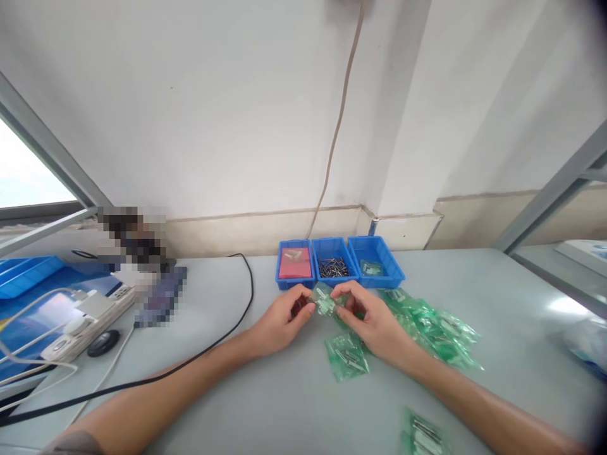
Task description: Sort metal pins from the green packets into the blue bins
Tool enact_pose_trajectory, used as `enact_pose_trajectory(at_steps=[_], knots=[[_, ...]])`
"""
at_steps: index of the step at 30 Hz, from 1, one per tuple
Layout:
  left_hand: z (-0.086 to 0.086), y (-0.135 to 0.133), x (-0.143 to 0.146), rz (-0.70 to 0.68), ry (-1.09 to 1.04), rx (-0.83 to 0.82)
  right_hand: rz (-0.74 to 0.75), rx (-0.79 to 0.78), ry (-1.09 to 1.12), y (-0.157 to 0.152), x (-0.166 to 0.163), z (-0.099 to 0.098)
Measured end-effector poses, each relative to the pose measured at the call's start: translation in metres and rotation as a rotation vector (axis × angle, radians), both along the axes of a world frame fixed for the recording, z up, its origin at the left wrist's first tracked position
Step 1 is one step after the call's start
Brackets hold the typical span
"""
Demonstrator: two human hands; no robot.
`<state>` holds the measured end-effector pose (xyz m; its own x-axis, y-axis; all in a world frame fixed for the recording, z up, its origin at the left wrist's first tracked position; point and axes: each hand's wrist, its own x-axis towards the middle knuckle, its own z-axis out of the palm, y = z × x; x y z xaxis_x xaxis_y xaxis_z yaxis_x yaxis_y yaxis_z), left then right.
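Note:
Between my two hands a small green plastic bag [324, 299] is held up just in front of the blue bins, with pale pieces showing inside it. My left hand [284, 319] pinches its left edge between thumb and fingers. On the other side my right hand [372, 319] grips the bag's right edge the same way. Below it on the table lies a filled green bag [347, 357] with metal pins inside. A heap of similar green bags [439, 332] spreads to the right, partly behind my right forearm. One more bag of pins [423, 436] lies at the bottom edge.
Three blue bins line the wall: one with pink sheets [294, 265], one with loose metal screws or pins [332, 268], one with a green bag [372, 268]. At left are a black cable [213, 347], a power strip [71, 338], a computer mouse [103, 343] and blue trays [31, 275].

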<state>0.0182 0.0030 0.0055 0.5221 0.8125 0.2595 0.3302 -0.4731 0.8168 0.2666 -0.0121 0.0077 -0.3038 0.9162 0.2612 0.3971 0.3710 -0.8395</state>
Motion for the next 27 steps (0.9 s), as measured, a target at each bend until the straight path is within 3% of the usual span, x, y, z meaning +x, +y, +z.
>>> enact_pose_trajectory(at_steps=[8, 13, 15, 20, 27], knots=[[-0.0009, 0.0017, -0.0012, 0.003, 0.002, 0.038, 0.039, 0.071, 0.047, 0.0012, -0.0006, 0.0046], [0.0038, 0.0014, -0.0007, -0.044, 0.011, 0.097, 0.059, -0.191, 0.152, -0.0002, -0.0016, 0.0012], [0.0036, 0.0016, -0.0007, -0.046, 0.01, 0.097, 0.056, -0.228, 0.194, -0.0008, -0.0031, 0.0001], [-0.0022, 0.0035, -0.0008, 0.014, 0.023, 0.055, 0.086, -0.21, 0.275, -0.0017, -0.0048, 0.001], [-0.0024, 0.0029, -0.001, 0.037, 0.03, 0.016, 0.068, -0.13, 0.092, -0.0046, -0.0011, 0.0047]])
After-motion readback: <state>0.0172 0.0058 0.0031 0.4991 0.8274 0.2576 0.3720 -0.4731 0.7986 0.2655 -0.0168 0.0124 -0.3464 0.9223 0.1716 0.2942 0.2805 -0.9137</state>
